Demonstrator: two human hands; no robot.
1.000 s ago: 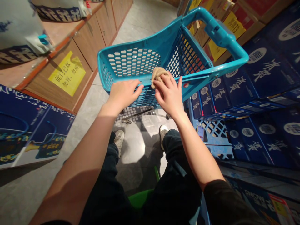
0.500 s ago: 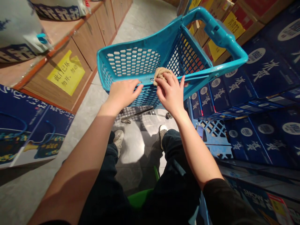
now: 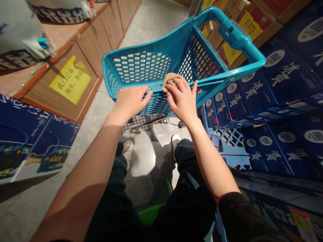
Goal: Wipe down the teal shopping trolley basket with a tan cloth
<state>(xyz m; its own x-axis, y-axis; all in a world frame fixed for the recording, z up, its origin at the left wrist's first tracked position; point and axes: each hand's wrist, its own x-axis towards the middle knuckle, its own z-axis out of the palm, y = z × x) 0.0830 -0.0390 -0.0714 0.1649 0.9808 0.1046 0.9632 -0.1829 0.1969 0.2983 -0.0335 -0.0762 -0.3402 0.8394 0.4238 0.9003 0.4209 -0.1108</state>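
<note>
A blue plastic shopping basket [image 3: 141, 67] on wheels stands tilted in front of me, its handle [image 3: 234, 37] at the upper right. My left hand [image 3: 131, 101] grips the near rim, fingers curled over the edge. My right hand [image 3: 181, 99] presses a crumpled tan cloth [image 3: 170, 79] against the same rim, a little to the right. Below the hands are my dark trousers and light shoes on the grey floor.
Wooden cabinets [image 3: 83, 50] with a yellow note [image 3: 70, 79] run along the left. Stacks of dark blue cartons [image 3: 277, 101] fill the right side, and another blue box [image 3: 32, 141] lies at the left. A light blue crate [image 3: 229, 144] sits low at the right. A green seat edge [image 3: 151, 211] shows beneath me.
My right hand has rubbed the cloth slightly back and forth along the rim. The left hand keeps its grip, and the basket has barely shifted.
</note>
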